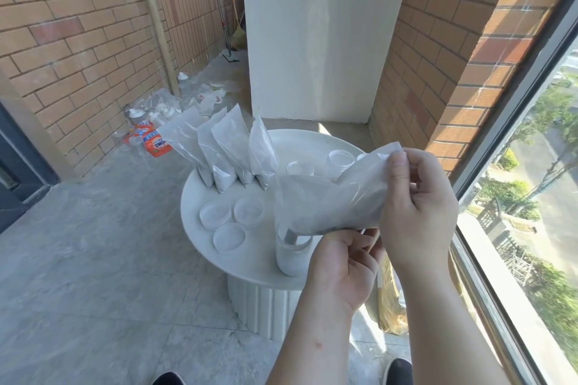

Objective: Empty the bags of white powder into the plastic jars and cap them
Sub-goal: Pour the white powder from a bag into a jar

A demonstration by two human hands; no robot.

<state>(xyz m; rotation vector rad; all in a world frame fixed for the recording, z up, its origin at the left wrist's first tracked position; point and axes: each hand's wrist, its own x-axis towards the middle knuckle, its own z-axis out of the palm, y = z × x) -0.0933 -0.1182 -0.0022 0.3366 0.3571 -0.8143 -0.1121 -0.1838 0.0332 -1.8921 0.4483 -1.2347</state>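
A clear plastic bag (331, 200) is tilted with its lower corner in the mouth of a plastic jar (292, 255) partly filled with white powder, at the round table's near edge. My left hand (342, 266) pinches the bag's lower edge beside the jar. My right hand (416, 206) grips the bag's raised end. Several full bags of white powder (225, 150) stand upright at the table's far left. Two open jars (341, 159) sit behind the held bag. Three white caps (230, 220) lie upside down on the table.
The white round table (200, 228) stands on a ribbed base on a grey tiled balcony floor. Empty bags, bottles and an orange packet (154, 142) litter the floor by the brick wall. A window (531, 197) runs along the right. A yellowish bag (391, 306) lies under the table's right side.
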